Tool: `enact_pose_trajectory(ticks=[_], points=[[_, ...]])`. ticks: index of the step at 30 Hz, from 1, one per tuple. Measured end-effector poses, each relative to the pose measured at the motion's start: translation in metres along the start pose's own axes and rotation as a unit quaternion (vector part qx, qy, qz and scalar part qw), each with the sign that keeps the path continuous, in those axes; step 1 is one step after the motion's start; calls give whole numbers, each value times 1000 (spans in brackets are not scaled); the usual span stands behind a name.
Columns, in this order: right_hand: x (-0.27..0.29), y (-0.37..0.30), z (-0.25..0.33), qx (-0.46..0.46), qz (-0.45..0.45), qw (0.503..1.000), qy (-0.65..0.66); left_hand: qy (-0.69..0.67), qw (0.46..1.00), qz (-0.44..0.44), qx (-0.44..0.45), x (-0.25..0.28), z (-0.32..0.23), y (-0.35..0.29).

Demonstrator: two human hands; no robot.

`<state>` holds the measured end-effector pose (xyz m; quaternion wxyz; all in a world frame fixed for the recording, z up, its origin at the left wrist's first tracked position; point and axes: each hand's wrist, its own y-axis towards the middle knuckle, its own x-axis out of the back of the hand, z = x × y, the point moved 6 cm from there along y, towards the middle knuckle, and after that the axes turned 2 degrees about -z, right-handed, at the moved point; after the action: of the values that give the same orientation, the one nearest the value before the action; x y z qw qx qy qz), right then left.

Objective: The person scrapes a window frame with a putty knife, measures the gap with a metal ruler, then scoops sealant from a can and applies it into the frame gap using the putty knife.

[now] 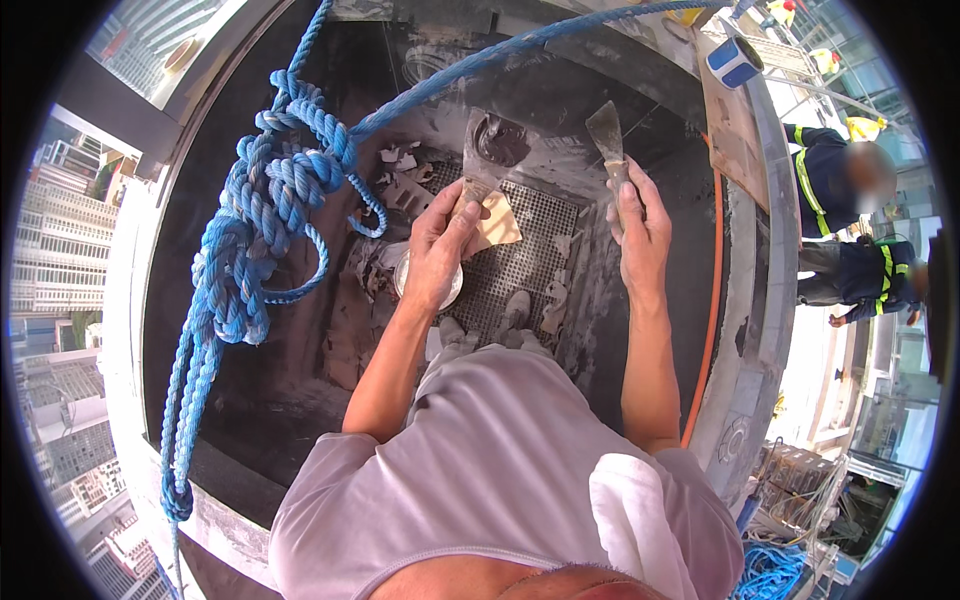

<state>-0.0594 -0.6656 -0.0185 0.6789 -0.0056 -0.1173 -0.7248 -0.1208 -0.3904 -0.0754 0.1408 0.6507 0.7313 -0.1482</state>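
Note:
My left hand [440,245] is closed round the handle of a putty knife [474,150], blade pointing away from me. A lump of dark grey paste [503,141] shows at the right side of that blade. Beside the left fingers is a flat yellowish piece [500,224]; whether the hand holds it too, I cannot tell. In my right hand [642,230] is a second putty knife [605,132], held upright with its blade tilted left, some residue on it. Partly hidden behind my left forearm stands a round white bucket [457,287].
A knotted blue rope [270,200] hangs at the left and stretches across the top. My feet stand on a perforated floor [520,250] with scraps around. An orange hose [712,300] runs along the right wall. A blue-and-white can [735,62] and two people [835,180] are beyond.

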Motion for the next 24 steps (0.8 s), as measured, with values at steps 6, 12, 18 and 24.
enact_pose_trajectory(ticks=[6,12,18,24], points=[[-57,-78,4,-141,-5,956,256,106,991,-42,-69,-28,8,10],[-75,-78,-7,-174,43,944,276,131,987,2,-94,-54,19,11],[-72,-58,0,-129,39,945,298,302,942,45,-136,-49,29,-10],[-12,-18,35,123,97,986,62,100,994,-9,46,-14,17,-5]])
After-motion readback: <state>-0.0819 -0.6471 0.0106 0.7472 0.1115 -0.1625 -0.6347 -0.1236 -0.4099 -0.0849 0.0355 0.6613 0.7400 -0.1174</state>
